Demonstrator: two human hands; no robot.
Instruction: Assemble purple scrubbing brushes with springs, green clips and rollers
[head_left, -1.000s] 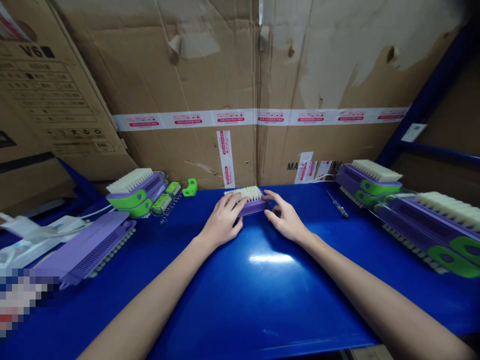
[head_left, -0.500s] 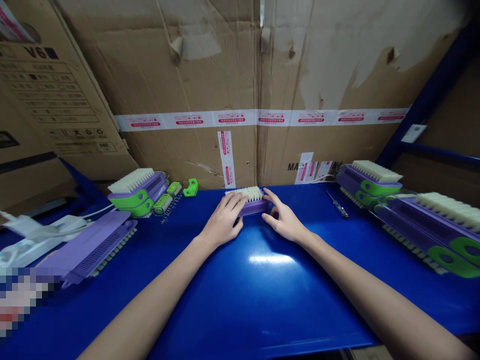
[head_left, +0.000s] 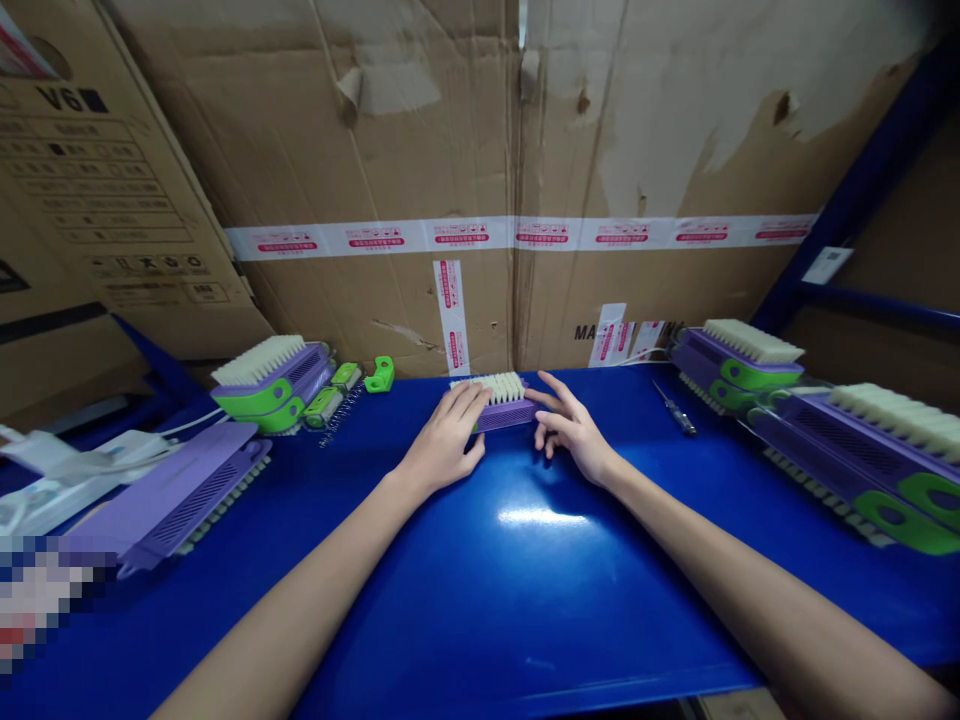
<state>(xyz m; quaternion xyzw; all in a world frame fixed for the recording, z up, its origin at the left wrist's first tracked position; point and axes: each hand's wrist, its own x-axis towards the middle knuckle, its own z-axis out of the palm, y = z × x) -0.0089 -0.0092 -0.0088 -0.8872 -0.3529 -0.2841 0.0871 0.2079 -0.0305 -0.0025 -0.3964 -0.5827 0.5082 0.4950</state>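
A small purple brush with pale bristles (head_left: 501,398) lies bristles up on the blue table (head_left: 480,590) near the cardboard wall. My left hand (head_left: 444,440) rests on its left end, fingers laid over the bristles and thumb against the near side. My right hand (head_left: 571,430) is raised just off the brush's right end, fingers spread and apart, with only the fingertips close to it.
At left lie a purple and green brush (head_left: 271,380), green clips (head_left: 381,374), small springs and a long purple brush body (head_left: 180,494). At right are stacked purple and green brushes (head_left: 739,362) and a small screwdriver (head_left: 675,406). Taped cardboard boxes (head_left: 480,180) wall the back.
My right hand has let go of the brush's right end and lifted slightly, with its fingers opening. My left hand has stayed on the brush.
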